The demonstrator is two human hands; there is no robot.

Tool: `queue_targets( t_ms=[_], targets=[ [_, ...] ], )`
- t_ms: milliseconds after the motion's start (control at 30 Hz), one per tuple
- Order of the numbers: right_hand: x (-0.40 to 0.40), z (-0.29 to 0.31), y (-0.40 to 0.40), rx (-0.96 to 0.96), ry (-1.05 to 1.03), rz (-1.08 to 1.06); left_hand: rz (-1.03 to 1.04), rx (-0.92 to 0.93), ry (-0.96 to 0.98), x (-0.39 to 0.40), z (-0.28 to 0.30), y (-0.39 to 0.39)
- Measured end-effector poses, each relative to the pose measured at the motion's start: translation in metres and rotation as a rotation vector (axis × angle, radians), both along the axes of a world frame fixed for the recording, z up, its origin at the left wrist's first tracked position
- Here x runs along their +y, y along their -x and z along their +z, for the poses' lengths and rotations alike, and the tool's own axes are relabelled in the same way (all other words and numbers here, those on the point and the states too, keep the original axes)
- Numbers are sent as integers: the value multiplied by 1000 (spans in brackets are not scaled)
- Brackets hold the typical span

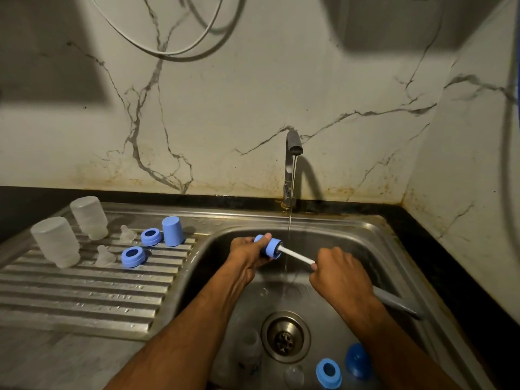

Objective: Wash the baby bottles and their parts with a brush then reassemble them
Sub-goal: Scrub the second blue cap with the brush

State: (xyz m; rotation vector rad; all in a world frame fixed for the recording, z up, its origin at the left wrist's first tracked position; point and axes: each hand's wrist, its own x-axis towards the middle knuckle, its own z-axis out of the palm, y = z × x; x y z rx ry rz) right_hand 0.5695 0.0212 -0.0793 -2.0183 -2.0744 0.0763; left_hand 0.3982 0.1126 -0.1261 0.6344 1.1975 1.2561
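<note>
Blue cap — in left hand

Centre of frame: stainless steel sink basin under metal tap. Left of basin, on ribbed steel drainboard: two inverted frosted plastic bottles, two blue collar rings, blue cylindrical cap. Lower right, in basin: blue ring, blue dome cap.

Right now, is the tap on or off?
On. A thin stream of water falls from the tap into the sink, just beyond the hands.
</note>
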Motion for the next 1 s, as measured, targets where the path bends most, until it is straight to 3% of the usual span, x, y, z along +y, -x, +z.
queue_targets(
  t_ms=[233,400,733,900,1000],
  targets=[
    [8,1,-14,124,43,52,-1,-5,-43,3,2,5],
    [10,-7,-14,165,-33,-36,3,-48,-31,5,3,2],
    [11,-9,-5,184,95,13,15,92,-21,2,-6,11],
    [16,-10,-16,315,53,37,-14,-107,-7,-3,7,11],
    [14,-13,-11,300,3,-49,-26,-151,-5,-4,6,6]
  ],
)
